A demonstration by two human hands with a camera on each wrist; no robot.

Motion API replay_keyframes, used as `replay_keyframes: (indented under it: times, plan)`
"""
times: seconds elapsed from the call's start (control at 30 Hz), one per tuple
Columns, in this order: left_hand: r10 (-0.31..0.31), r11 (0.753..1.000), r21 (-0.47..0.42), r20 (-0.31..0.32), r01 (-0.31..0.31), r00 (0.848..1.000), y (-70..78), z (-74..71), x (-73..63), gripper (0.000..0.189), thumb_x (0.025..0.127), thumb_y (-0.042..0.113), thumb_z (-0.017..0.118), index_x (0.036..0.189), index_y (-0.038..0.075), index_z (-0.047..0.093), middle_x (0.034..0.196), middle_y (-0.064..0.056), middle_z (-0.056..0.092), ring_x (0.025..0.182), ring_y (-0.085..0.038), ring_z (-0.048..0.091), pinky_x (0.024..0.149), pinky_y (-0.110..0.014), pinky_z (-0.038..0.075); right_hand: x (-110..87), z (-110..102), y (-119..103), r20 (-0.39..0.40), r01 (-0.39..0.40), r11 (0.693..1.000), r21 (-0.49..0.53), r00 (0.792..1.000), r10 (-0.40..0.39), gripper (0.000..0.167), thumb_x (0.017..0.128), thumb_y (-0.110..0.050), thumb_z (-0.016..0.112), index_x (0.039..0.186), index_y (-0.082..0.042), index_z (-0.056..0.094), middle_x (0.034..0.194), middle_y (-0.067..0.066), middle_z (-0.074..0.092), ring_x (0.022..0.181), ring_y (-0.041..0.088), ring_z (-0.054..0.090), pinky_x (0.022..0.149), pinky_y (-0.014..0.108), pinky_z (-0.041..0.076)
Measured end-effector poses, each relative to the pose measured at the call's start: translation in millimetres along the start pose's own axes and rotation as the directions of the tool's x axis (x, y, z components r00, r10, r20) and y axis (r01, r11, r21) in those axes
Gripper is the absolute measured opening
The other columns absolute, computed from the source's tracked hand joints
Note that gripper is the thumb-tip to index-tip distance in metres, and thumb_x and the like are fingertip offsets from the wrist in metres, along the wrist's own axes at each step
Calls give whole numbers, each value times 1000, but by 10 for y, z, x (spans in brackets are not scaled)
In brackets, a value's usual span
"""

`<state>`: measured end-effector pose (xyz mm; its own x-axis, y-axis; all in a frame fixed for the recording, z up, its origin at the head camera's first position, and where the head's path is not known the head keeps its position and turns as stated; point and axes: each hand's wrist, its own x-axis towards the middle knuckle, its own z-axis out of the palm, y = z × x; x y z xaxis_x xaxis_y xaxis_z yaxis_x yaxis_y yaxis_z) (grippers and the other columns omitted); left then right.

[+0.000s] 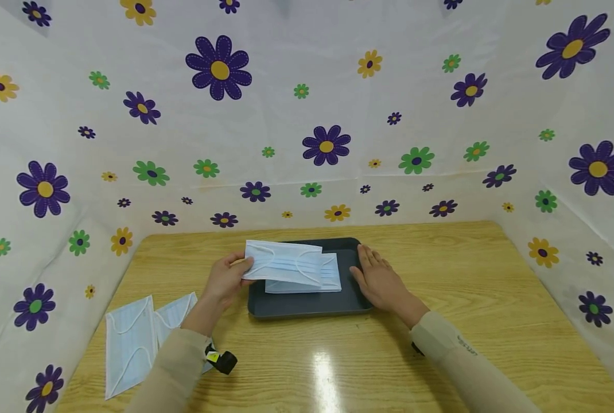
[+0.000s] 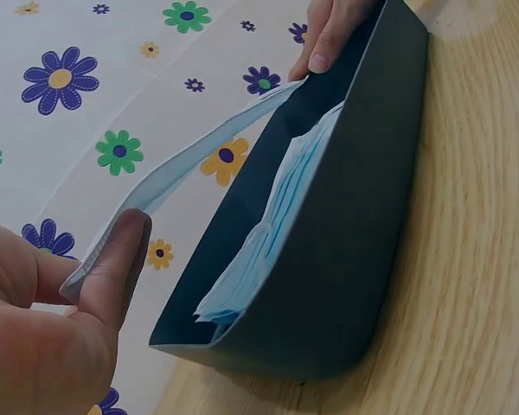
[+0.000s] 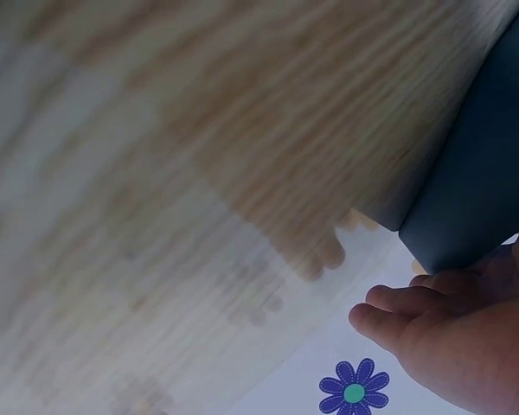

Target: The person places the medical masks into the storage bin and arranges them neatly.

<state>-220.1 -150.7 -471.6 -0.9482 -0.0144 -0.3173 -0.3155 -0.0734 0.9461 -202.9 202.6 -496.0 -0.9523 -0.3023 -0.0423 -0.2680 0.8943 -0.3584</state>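
My left hand (image 1: 228,278) pinches a pale blue face mask (image 1: 281,261) by its left end, thumb on top. The mask is held level above a dark grey tray (image 1: 307,308), its white ear loops facing up. Inside the tray lie more pleated masks (image 1: 331,274), partly covered by the held one; in the left wrist view they form a small stack (image 2: 277,229). My right hand (image 1: 381,281) rests against the tray's right side, fingers extended along the rim and thumb over it. In the right wrist view that hand (image 3: 467,333) touches the tray's outer wall (image 3: 489,160).
More masks (image 1: 131,347) lie on the wooden table (image 1: 457,275) at the left, partly hidden by my left forearm. A white flower-printed cloth (image 1: 265,120) hangs behind the table and on both sides. A black wrist strap device (image 1: 224,361) shows at my left sleeve.
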Motion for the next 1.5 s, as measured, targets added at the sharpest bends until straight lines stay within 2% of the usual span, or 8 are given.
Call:
replay_keyframes:
  times: [0.23, 0.53, 1.03, 1.13, 1.23, 1.3, 1.37, 1.5]
  plan:
    - [-14, 1000, 19, 2, 14, 1000, -36, 150, 10, 38, 108, 6, 56, 143, -9, 54, 111, -11, 65, 79, -5, 69, 71, -19, 60, 3, -10, -13, -1, 4, 1000, -7, 1000, -4, 68, 116, -32, 37, 163, 12, 15, 170, 32, 21, 156, 52, 26, 123, 67, 27]
    - [-30, 1000, 0, 5, 30, 1000, -73, 289, 54, 42, 107, 3, 55, 147, -10, 51, 125, -19, 56, 81, -7, 66, 72, -18, 60, 3, 3, -5, 3, 1, 1000, -3, 1000, -1, 69, 116, -32, 37, 163, 11, 13, 171, 32, 20, 157, 51, 25, 124, 67, 27]
    - [-27, 999, 33, 5, 27, 1000, -130, 431, 117, 43, 106, 3, 57, 147, -10, 51, 116, -18, 61, 77, -9, 66, 66, -19, 58, 15, 23, 10, 2, -2, 1000, -18, 1000, 2, 69, 116, -33, 38, 164, 11, 13, 171, 30, 20, 157, 50, 26, 124, 67, 28]
    - [-20, 998, 56, 7, 19, 1000, -138, 435, 105, 43, 106, 3, 58, 146, -10, 51, 111, -17, 65, 75, -9, 67, 65, -19, 58, 15, 29, 9, -1, -1, 1000, -22, 1000, 1, 69, 116, -33, 38, 164, 11, 14, 171, 31, 21, 157, 50, 26, 124, 67, 28]
    - [1, 993, 117, 0, -1, 1000, -139, 425, 77, 43, 106, 6, 59, 146, -9, 53, 113, -23, 69, 75, -9, 67, 64, -19, 58, 15, 34, 8, -2, -2, 1000, -23, 1000, 2, 70, 116, -34, 39, 164, 11, 14, 171, 31, 22, 157, 50, 26, 124, 67, 28]
    - [26, 983, 184, -6, -24, 1000, -136, 411, 53, 44, 106, 8, 59, 146, -9, 53, 119, -28, 70, 77, -11, 67, 65, -21, 58, 15, 37, 5, -3, -3, 1000, -21, 1000, 3, 70, 115, -34, 39, 164, 11, 14, 171, 31, 22, 156, 51, 26, 123, 67, 28]
    - [62, 957, 286, -16, -55, 998, -132, 397, 31, 44, 106, 11, 60, 145, -8, 55, 124, -30, 71, 84, -18, 70, 69, -25, 60, 16, 39, 6, -2, -4, 1000, -21, 1000, 4, 71, 115, -34, 39, 164, 11, 14, 171, 31, 21, 156, 51, 26, 123, 67, 28]
    - [163, 856, 503, -38, -122, 986, -117, 373, 1, 43, 104, 15, 63, 142, -4, 61, 122, -27, 74, 104, -30, 74, 83, -39, 62, 23, 49, 13, -7, -3, 1000, -21, 1000, 3, 71, 115, -35, 39, 164, 10, 13, 171, 30, 21, 157, 51, 25, 123, 68, 27]
